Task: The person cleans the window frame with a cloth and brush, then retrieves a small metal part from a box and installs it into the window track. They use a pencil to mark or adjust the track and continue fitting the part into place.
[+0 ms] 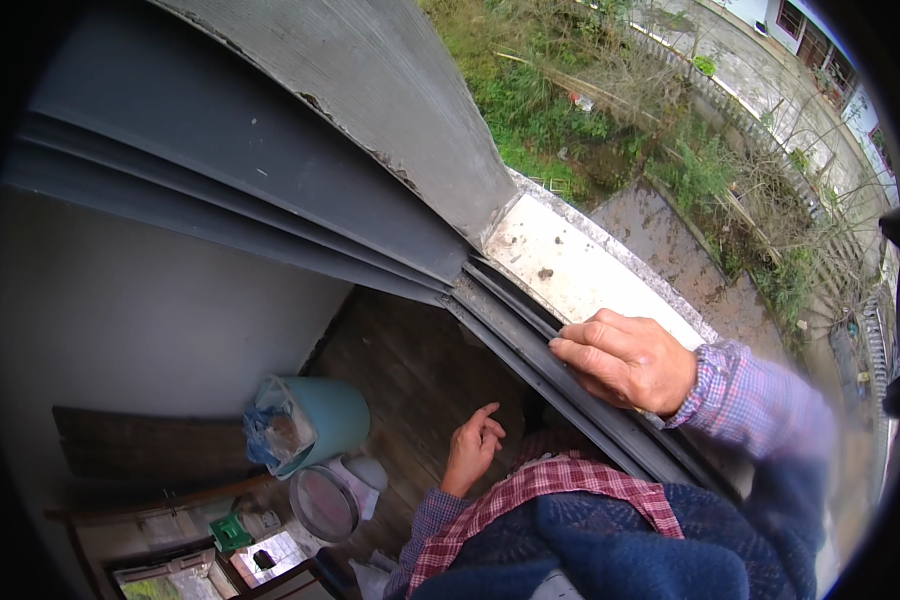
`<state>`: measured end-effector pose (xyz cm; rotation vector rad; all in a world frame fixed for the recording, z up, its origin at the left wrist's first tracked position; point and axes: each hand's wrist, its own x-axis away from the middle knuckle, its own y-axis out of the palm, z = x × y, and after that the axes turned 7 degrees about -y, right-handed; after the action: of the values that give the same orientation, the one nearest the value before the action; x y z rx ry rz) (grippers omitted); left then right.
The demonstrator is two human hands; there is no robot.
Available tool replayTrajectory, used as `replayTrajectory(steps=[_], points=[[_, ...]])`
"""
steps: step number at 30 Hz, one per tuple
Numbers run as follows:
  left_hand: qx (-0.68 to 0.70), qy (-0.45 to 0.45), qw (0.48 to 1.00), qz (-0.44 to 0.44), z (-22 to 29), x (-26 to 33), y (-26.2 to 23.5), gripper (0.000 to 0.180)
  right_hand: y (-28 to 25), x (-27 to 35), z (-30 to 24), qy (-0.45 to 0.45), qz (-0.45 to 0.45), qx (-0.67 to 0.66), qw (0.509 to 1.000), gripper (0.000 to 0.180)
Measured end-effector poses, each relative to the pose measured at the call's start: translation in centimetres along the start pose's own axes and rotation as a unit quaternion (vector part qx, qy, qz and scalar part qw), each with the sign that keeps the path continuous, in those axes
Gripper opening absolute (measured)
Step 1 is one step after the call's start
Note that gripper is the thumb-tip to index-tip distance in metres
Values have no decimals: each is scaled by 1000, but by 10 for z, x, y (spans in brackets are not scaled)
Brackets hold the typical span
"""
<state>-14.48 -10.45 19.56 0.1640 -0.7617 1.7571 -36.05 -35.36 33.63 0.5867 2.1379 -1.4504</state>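
Note:
My right hand (625, 362) lies over the dark window track (598, 402), its fingers bent and pressed together against the rail. Whatever those fingers hold, if anything, is hidden under the hand. Just outside the track runs a pale window sill (580, 265) with small dark crumbs of dirt on it. Lower and further left, my left hand (473, 450) hangs above the floor, open and holding nothing, its fingers loosely bent with the index finger stretched out. A grey window frame (270, 190) meets the track at its upper end.
Indoors, a light-blue bucket (340, 425) with a plastic liner stands on the dark floor beside a round lidded container (325, 503). A dark board (150, 442) leans at the wall. A cabinet (160, 520) holds small items. Outside, the sill drops off toward plants (570, 130).

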Motion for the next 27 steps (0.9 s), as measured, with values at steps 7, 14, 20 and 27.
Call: replayTrajectory(steps=[7, 14, 20, 27], points=[[7, -1, 1000, -11, -1, -1, 4, 45, 21, -13, 14, 38, -14, -23, 999, 37], [19, -9, 1000, -2, -4, 0, 1, 45, 3, -9, 0, -3, 60, -28, 998, 34], [16, -3, 1000, -6, -5, 0, 4, 45, -12, -16, 3, 102, 29, -80, 991, 21], [-3, 2, 1000, -6, 3, -2, 1, 45, -18, -12, 7, 103, 74, -111, 986, 19]])
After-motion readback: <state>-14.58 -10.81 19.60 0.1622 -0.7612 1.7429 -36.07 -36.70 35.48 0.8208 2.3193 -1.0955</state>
